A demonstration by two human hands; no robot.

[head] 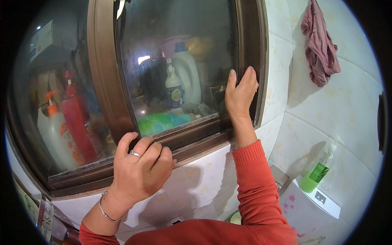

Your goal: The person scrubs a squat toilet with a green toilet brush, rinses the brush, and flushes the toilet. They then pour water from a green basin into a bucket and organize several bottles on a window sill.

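A sliding window with a brown frame [102, 61] fills the left and middle of the head view. My left hand [141, 168], with a ring and a bracelet, is raised with curled fingers at the window's lower rail, near the foot of the middle upright; whether it grips anything cannot be told. My right hand [243, 92] rests on the right upright of the frame, its fingers pointing up and thumb apart. Behind the glass pane [147, 39] stand a white jug with a blue cap [191, 73], a spray bottle [174, 88] and a green pack [159, 122].
Pump bottles, one white [58, 137] and one red [78, 122], show behind the left pane. A pink cloth [320, 46] hangs on the tiled wall [333, 113] at right. Below it, a bottle of green liquid [315, 176] stands on a white toilet cistern [330, 208].
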